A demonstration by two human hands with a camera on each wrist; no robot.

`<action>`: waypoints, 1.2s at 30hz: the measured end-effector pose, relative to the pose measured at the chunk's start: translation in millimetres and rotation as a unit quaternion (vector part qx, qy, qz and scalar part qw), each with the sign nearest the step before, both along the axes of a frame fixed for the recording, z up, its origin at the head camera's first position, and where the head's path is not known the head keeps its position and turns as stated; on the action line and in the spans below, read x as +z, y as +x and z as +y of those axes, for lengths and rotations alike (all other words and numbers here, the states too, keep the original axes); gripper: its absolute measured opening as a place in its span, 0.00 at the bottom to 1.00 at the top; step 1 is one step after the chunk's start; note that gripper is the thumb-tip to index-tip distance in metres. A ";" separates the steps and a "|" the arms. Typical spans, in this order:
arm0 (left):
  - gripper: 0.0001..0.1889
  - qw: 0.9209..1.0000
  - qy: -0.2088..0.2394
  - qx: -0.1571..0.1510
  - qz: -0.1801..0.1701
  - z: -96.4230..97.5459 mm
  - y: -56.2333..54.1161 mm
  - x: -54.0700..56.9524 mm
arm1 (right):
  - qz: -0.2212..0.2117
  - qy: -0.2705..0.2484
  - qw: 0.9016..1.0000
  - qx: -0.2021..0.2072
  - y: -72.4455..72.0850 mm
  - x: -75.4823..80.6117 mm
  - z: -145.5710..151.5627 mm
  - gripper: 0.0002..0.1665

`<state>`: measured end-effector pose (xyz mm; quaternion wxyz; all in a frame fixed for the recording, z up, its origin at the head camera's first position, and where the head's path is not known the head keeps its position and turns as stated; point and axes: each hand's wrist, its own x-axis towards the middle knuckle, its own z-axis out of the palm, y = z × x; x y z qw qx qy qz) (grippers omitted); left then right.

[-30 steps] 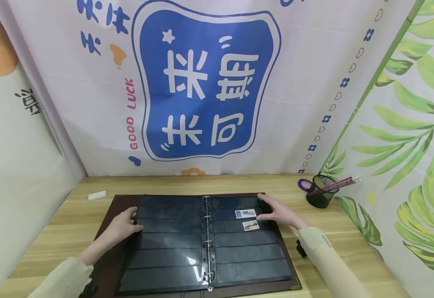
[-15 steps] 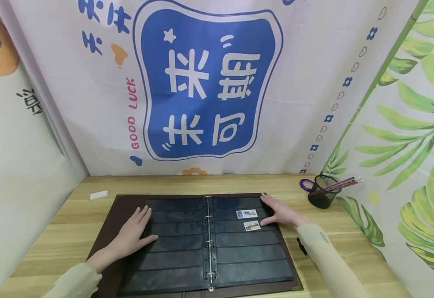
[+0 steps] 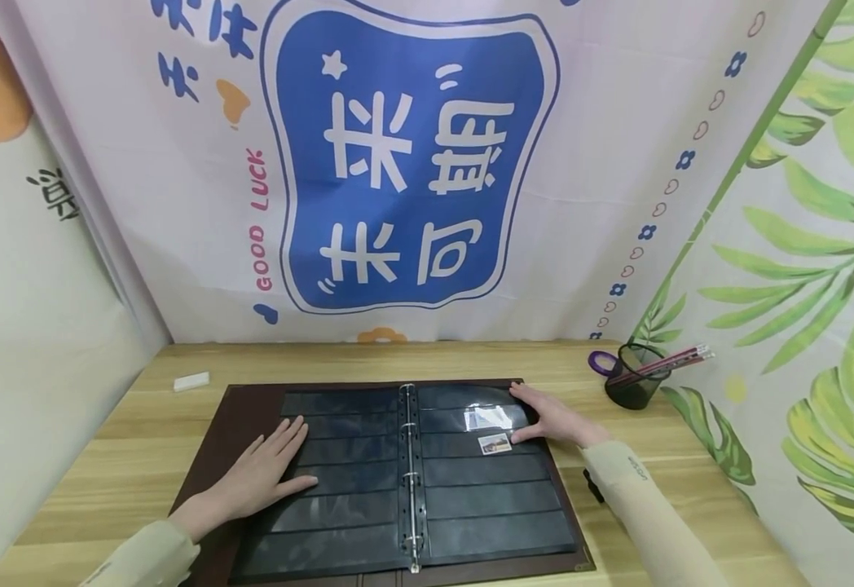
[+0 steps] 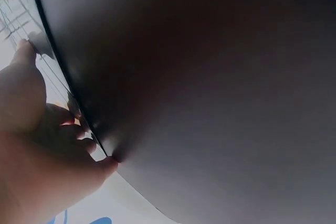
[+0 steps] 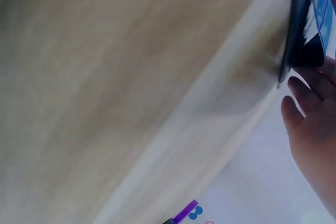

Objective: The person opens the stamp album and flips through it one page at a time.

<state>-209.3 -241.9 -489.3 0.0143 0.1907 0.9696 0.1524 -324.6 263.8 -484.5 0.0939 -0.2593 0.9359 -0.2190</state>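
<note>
A stamp album [image 3: 273, 416] with a dark brown cover lies open flat on the table, its black pocket pages [image 3: 500, 497] held by a metal ring spine [image 3: 411, 481]. My left hand [image 3: 266, 469] rests palm down on the left page [image 3: 354, 509], fingers extended and thumb spread. My right hand [image 3: 555, 417] touches the upper right edge of the right page, thumb and index finger wide apart. One stamp [image 3: 495, 444] shows beside that thumb; another stamp [image 3: 489, 418], just above, is half hidden by glare. In the right wrist view, black page edges [image 5: 310, 53] stand beside my fingertips.
A white eraser-like block [image 3: 191, 381] lies at the back left of the wooden table [image 3: 112, 456]. At the back right stands a black mesh pen holder [image 3: 631, 387] with pencils and a purple-handled tool. A printed cloth [image 3: 200, 204] hangs behind the table.
My left hand has gone from the left page's outer edge onto the page and flattened there. Glare has appeared over the upper stamp. The right hand has barely moved.
</note>
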 end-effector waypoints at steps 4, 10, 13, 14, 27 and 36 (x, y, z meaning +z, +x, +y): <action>0.49 1.000 -0.002 -0.005 0.007 0.3 -0.2 -0.3 | 0.033 -0.002 0.999 0.001 2.8 3.4 -0.8 0.58; 0.49 1.000 0.004 -0.003 0.019 -0.7 -1.1 -4.4 | 0.048 -0.006 0.999 -0.019 6.9 7.6 -0.4 0.52; 0.49 1.000 0.007 -0.005 0.021 -0.7 -0.7 -6.5 | 0.021 -0.010 0.999 -0.032 7.7 10.0 -0.7 0.54; 0.49 1.000 0.007 -0.005 0.019 -0.6 -0.5 -6.7 | 0.005 -0.014 0.999 -0.036 8.1 11.0 -1.0 0.56; 0.49 1.000 -0.004 -0.004 0.011 -1.6 -0.5 -2.3 | -0.119 -0.180 0.973 -0.078 16.5 41.4 -4.2 0.45; 0.48 1.000 0.008 -0.008 0.008 -0.7 1.6 0.6 | -0.176 -0.230 0.955 -0.062 12.3 87.3 -17.7 0.27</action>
